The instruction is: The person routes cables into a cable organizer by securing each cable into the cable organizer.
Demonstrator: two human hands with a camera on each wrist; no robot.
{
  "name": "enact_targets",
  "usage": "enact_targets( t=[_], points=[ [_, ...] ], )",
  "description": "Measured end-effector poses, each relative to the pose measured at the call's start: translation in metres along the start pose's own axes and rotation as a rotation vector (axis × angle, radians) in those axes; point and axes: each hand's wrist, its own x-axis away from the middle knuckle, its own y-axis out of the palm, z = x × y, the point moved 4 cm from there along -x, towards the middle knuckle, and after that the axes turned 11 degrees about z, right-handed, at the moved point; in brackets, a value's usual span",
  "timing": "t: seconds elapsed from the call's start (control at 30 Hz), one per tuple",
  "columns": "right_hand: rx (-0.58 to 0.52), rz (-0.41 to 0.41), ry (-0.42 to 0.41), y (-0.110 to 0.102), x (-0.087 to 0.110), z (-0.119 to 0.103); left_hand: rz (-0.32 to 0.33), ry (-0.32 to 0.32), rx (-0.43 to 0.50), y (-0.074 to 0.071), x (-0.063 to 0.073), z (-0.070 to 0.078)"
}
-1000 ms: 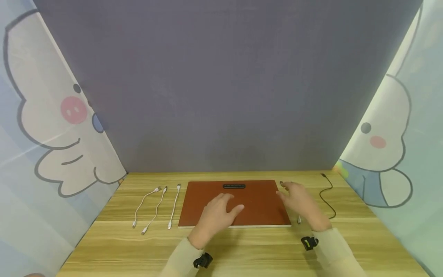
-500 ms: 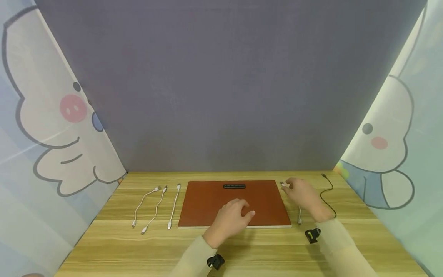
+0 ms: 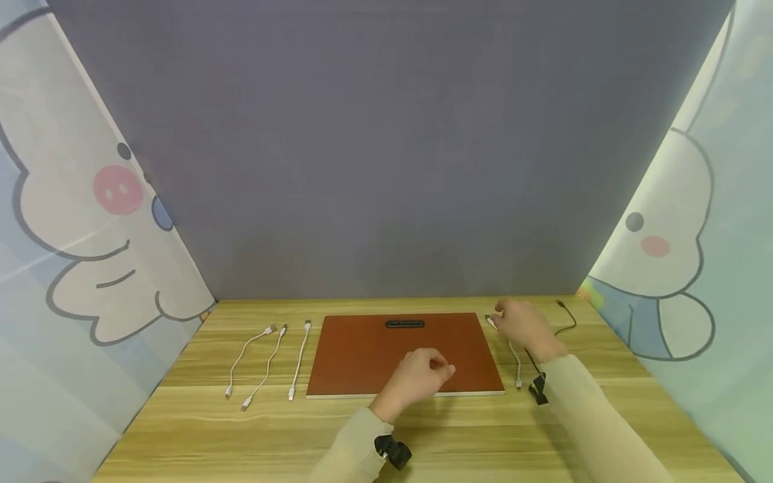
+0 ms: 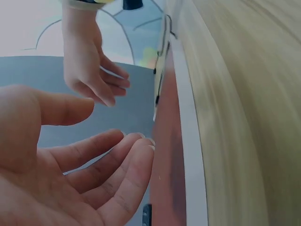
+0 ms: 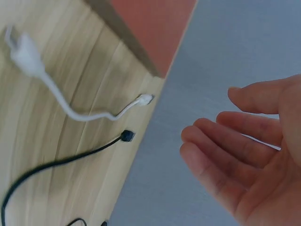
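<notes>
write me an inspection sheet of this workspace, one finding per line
surface: wood-grain table, with bare wood in front of the board
job's things: red-brown board lying flat, black strip near its far edge, plus cables
clutter: nothing seen
hands: left hand above the board, right hand above the right-side cables; both hold nothing
cables: three white cables left of the board; one white cable and black cabling right, number of black ones unclear
surroundings: grey backdrop, cartoon-print sheets both sides
</notes>
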Motion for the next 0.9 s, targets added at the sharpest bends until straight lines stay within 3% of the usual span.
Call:
enact_targets(
  t=[0.23,0.47,0.9],
  points=[
    [0.037,-0.005,-0.028,0.009,-0.014,0.012,-0.034,-0.021,0.008,0.013,-0.001,0.013],
    [0.059,-0.06,-0.031,0.015,-0.026,0.018,-0.016,-0.018,-0.038,0.026,-0.01,0.017],
    [0.095,-0.175,-0.027,0.028,-0.039,0.028,-0.042,-0.076,0.003,0.045,-0.022,0.027]
  ],
)
